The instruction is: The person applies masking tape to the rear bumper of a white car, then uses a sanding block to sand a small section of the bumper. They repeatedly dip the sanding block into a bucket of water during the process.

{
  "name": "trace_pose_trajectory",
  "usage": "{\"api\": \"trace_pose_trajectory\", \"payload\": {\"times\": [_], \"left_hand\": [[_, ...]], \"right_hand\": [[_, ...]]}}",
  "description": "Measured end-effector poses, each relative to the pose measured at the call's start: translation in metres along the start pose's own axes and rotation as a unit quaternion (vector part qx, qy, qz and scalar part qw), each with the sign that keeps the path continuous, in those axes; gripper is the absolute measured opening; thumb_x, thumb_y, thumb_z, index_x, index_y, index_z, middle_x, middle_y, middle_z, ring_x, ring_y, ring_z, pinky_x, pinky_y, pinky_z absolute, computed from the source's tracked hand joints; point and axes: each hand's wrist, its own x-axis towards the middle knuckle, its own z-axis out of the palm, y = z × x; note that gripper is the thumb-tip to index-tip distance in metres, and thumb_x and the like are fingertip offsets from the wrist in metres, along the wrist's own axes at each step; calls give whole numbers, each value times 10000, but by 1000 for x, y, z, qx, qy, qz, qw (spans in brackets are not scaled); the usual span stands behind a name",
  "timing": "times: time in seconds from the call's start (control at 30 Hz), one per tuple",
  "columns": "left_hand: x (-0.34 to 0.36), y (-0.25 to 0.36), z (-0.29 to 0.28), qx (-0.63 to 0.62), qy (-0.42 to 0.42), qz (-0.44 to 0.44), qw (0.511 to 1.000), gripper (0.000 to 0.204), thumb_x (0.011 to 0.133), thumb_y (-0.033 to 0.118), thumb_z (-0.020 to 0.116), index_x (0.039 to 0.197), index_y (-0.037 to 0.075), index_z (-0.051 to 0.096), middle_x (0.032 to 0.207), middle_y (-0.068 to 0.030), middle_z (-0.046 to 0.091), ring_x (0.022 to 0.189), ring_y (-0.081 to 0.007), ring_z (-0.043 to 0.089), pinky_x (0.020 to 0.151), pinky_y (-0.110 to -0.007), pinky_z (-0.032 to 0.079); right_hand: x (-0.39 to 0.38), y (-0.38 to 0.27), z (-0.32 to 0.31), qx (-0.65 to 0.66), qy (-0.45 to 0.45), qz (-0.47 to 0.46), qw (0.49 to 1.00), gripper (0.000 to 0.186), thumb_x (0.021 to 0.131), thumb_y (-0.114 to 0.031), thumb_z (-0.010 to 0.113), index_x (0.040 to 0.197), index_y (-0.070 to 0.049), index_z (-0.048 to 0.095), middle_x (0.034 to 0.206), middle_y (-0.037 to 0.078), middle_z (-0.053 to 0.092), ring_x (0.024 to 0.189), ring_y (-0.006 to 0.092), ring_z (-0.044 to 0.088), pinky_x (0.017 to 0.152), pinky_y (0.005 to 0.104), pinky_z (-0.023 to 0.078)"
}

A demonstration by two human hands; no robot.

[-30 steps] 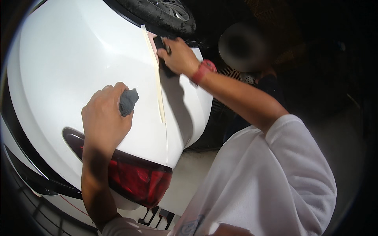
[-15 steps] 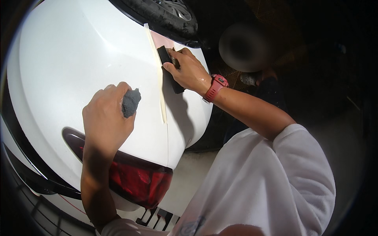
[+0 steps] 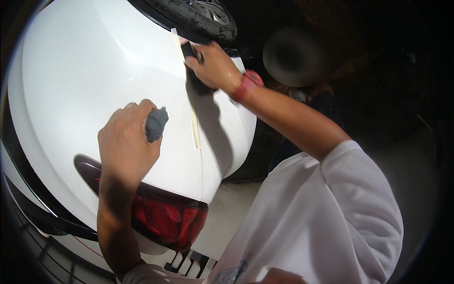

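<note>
My right hand [image 3: 215,66] grips a black sanding block [image 3: 200,87] and presses it on the white car panel [image 3: 85,71] just below the wheel arch. A strip of pale masking tape [image 3: 194,125] runs along the panel seam, right beside the block's left edge. Most of the pinkish patch by the tape's upper end is covered by the block and hand. Closed around a bunched grey cloth [image 3: 156,124], my left hand [image 3: 125,137] rests on the panel left of the tape, above the red tail light [image 3: 165,217].
The car's tyre [image 3: 203,23] sits at the top, behind the panel. Another person's shoe [image 3: 299,93] and dark-clad leg show in shadow at the right, on the dark grated floor. A dark trim strip [image 3: 35,194] curves along the car's left side.
My right hand has slid the sanding block upward and slightly left along the tape, toward the wheel, covering more of the pinkish patch. My left hand stays in place with the cloth.
</note>
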Motion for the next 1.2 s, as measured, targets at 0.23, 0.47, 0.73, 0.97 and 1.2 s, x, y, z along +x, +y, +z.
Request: {"api": "trace_pose_trajectory", "payload": {"times": [0.23,0.47,0.73,0.97,1.2], "left_hand": [[-2,-1,1,-2,-9,-11,1000,301,811,47,796,1085,73,672,942,-122,707,940,-373,702,814,-460,556],[3,5,-6,-6,0,8,1000,309,798,35,796,1080,75,677,929,-119,701,928,-369,698,795,-461,549],[-4,1,1,3,-4,-8,1000,299,799,30,794,1073,72,680,923,-116,699,914,-363,696,786,-458,550],[-1,0,1,-16,6,-12,1000,303,795,30,798,1070,73,678,923,-114,700,912,-366,693,785,-459,550],[0,4,-2,-8,5,3,1000,294,803,40,789,1072,74,675,920,-113,697,919,-364,694,791,-453,551]], "right_hand": [[-46,-2,-7,16,-54,-7,998,558,1010,-369,660,1429,-1,651,1268,350,630,1204,485,651,1062,512,532],[11,22,-2,-12,13,-2,1000,548,1009,-377,652,1429,-25,662,1277,348,639,1203,495,650,1071,514,531],[-89,22,-2,38,-8,-32,999,529,1037,-363,635,1404,18,647,1226,349,638,1157,516,657,1016,529,551],[-34,38,5,-4,-25,18,1000,541,1036,-332,637,1446,21,622,1256,340,641,1149,497,663,1022,520,548],[-26,53,4,-5,5,0,1000,521,1035,-320,647,1428,22,626,1263,327,643,1161,487,663,1015,538,548]]}}
